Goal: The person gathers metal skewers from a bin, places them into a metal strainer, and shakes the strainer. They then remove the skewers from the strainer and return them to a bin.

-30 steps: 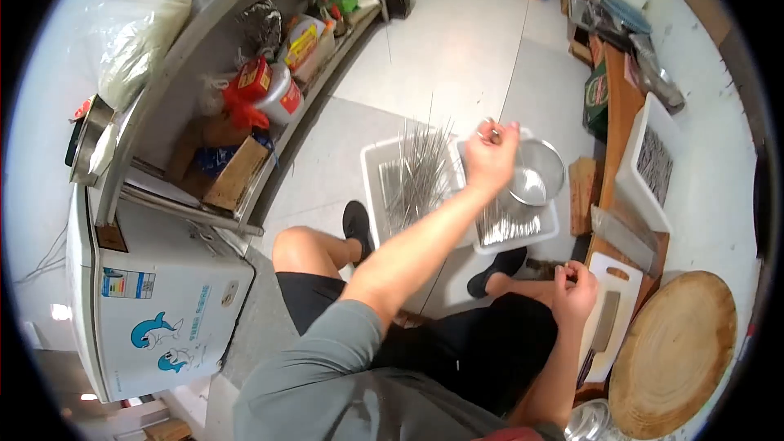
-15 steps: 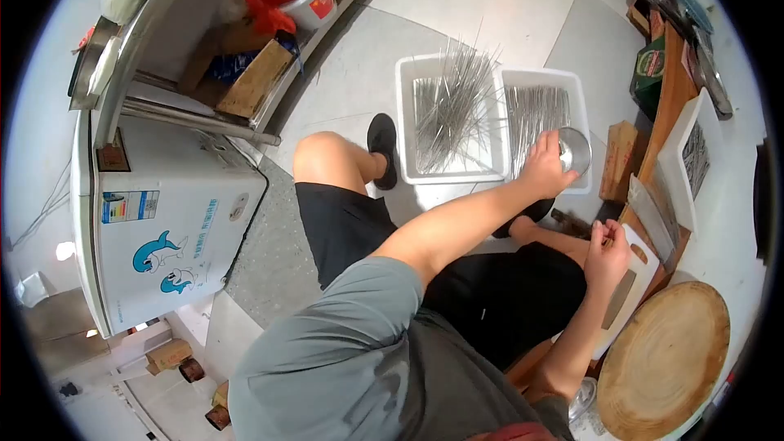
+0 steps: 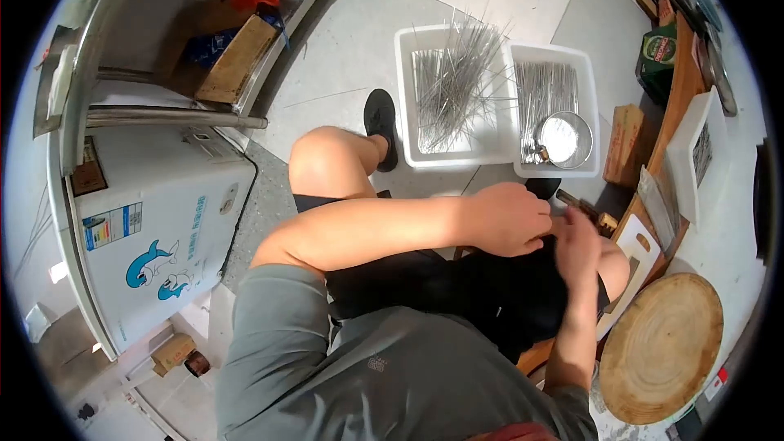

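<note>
My left hand (image 3: 508,219) reaches across my lap with its fingers curled, their tips meeting my right hand. My right hand (image 3: 578,247) is raised beside it and smeared by motion. I cannot tell what, if anything, lies between the fingers. Beyond them are two white plastic tubs side by side. The left tub (image 3: 406,106) holds a loose, tangled heap of thin metal skewers (image 3: 457,86), many sticking up past the rim. In the right tub (image 3: 594,90), skewers (image 3: 545,86) lie lined up. A round, shiny metal cup (image 3: 563,140) rests on them at the near end.
To the right are a cardboard box (image 3: 625,143), a white tray (image 3: 679,147), a white cutting board (image 3: 633,237) and a round wooden chopping block (image 3: 665,343). A white freezer (image 3: 163,237) and a shelf with a carton (image 3: 237,57) stand left.
My left hand has let go of the metal cup, leaving it in the right tub, and has come back to my right hand. My right hand has shifted slightly left.
</note>
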